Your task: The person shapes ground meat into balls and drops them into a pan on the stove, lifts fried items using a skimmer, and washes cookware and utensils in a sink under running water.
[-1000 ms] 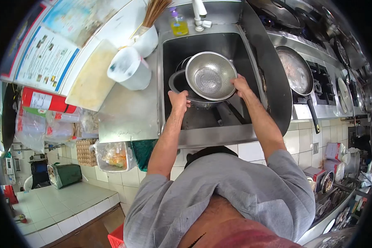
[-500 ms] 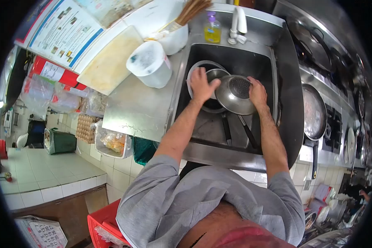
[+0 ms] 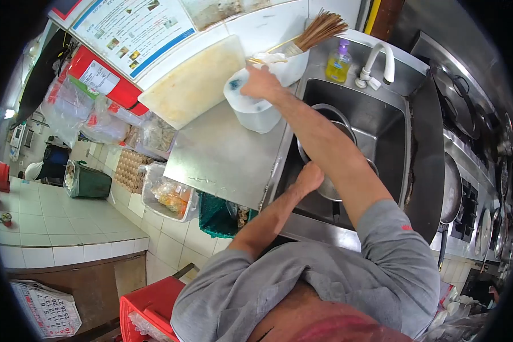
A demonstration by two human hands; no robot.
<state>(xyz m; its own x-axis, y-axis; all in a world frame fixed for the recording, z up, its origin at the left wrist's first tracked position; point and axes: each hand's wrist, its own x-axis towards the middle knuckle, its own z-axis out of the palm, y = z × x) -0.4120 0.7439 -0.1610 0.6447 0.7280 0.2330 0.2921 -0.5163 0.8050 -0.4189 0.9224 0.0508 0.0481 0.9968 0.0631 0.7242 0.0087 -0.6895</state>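
At the lower left of the frame a calendar (image 3: 45, 308) lies tilted, and above it a green bin (image 3: 88, 180) stands beyond a tiled ledge (image 3: 51, 219). Plastic bags (image 3: 68, 111) hang at the upper left beside a red cylinder (image 3: 107, 80); egg trays (image 3: 132, 171) stand below them. A poster (image 3: 134, 34) fills the top left, and a red bin (image 3: 154, 299) sits at the bottom. Next come a clear bin (image 3: 168, 196) with wrappers inside and, higher up, a pale board (image 3: 194, 80) leaning on the wall behind the metal surface (image 3: 222, 162).

On that surface, left of upper centre, stands a white tub (image 3: 257, 119). The right hand (image 3: 260, 82) is at its mouth, fingers pointing inward; whether they grasp anything, I cannot tell. Just beside it another tub (image 3: 295, 68) holds a brush (image 3: 322, 31).

Near the centre, below the crossing right forearm, the left hand (image 3: 309, 176) is curled at the edge of a metal bowl (image 3: 329, 191); its fingertips are hidden, so its grip cannot be told. The bowl lies among pots (image 3: 326, 106) in the sink (image 3: 382, 117). Behind the sink stand a soap bottle (image 3: 339, 62) and a white tap (image 3: 376, 62). At far right a pan (image 3: 451, 188) sits by a burner (image 3: 466, 208).
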